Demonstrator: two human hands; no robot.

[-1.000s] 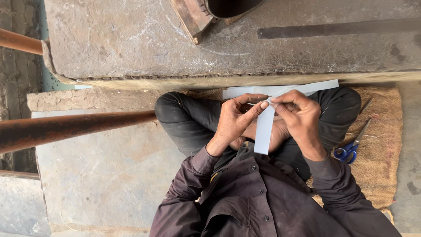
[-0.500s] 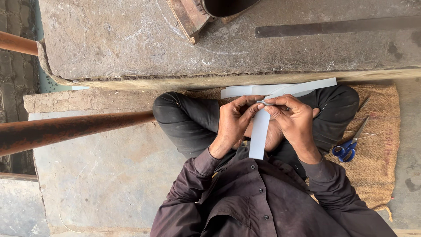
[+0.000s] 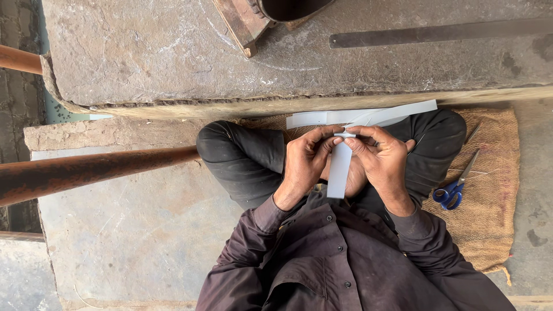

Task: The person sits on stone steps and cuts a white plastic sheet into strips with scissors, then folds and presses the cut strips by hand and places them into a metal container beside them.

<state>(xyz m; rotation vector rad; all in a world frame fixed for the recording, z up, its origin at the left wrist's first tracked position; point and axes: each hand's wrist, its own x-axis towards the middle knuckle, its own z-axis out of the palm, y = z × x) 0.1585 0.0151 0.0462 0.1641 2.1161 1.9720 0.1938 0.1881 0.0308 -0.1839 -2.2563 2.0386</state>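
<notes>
Ahead of the hands point(image 3: 345, 164) the stone worktop point(image 3: 173, 57) edge closes the way just past the knees. A rusty pipe point(image 3: 86, 173) bars the left side up to the left knee. To the right, scissors point(image 3: 455, 187) lie on the sacking point(image 3: 489, 219); bare floor point(image 3: 115, 242) lies open at lower left

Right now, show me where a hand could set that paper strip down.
Bare stone slab between the wooden block and the slab's left edge. Bare floor below the rusty pipe. Crowded: burlap mat with scissors, lap with paper strips.
</notes>
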